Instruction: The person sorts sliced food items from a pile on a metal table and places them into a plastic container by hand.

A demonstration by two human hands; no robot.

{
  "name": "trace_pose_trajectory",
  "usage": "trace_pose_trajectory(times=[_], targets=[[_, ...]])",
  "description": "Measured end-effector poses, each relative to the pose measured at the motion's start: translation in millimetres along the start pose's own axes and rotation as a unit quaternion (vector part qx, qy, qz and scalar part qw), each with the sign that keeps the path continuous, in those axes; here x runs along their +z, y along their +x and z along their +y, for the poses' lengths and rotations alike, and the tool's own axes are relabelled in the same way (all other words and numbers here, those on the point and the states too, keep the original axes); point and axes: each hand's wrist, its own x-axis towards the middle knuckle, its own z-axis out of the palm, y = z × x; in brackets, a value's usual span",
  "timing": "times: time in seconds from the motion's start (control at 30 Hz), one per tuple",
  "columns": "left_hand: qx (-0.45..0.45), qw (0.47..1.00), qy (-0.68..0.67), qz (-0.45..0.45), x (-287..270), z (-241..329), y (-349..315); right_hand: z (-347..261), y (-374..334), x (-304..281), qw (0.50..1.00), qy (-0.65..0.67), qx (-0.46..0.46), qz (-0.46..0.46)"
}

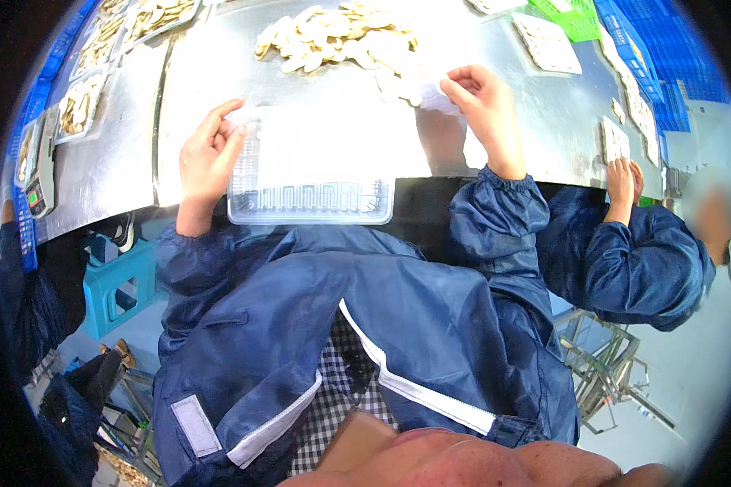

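A clear plastic tray [313,213] lies in front of me at the table's near edge, its middle washed out by glare. My left hand [207,158] is closed at the tray's left side, thumb and fingers on its rim. To the right of the tray, my right hand [487,105] is raised over the table with thumb and forefinger pinched together. Glare hides whatever they hold. Just beyond the tray is a heap of pale yellow, flat food slices [333,40], with a few loose ones near my right fingertips.
Filled trays [81,105] and a scale [42,174] stand on the steel table [130,154] at left. More white trays [547,42], a green basket [573,18] and blue crates [690,49] are at right. A co-worker's hands [623,187] touch a tray there. A turquoise stool [97,284] stands lower left.
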Motion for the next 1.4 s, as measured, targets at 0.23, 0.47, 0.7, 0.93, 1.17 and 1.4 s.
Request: trace_pose_trajectory(times=[0.23,0.47,0.7,0.93,1.17,1.4], targets=[[-0.005,0.999,-0.035,0.006,3.9,-2.3,4.8,34.0,-20.1,-24.2,0.990,-0.105,-0.013,0.097],[-0.007,0.998,-0.047,0.031,4.1,-2.1,4.4,-3.0,-12.2,42.2,0.958,-0.138,-0.241,0.075],[-0.008,0.998,-0.052,0.033,4.0,-1.4,8.5,-8.7,2.0,50.9,0.967,-0.114,-0.222,0.045],[-0.027,0.999,0.013,0.018,16.4,15.5,45.1,1.6,40.9,53.7,0.971,-0.127,-0.204,0.010],[-0.010,1.000,0.024,0.000,24.5,22.4,64.5,12.1,63.9,49.7,0.965,-0.106,-0.238,0.040],[-0.023,0.996,-0.063,0.051,21.3,32.3,8.2,8.3,30.6,27.6,0.994,0.012,-0.104,-0.027]])
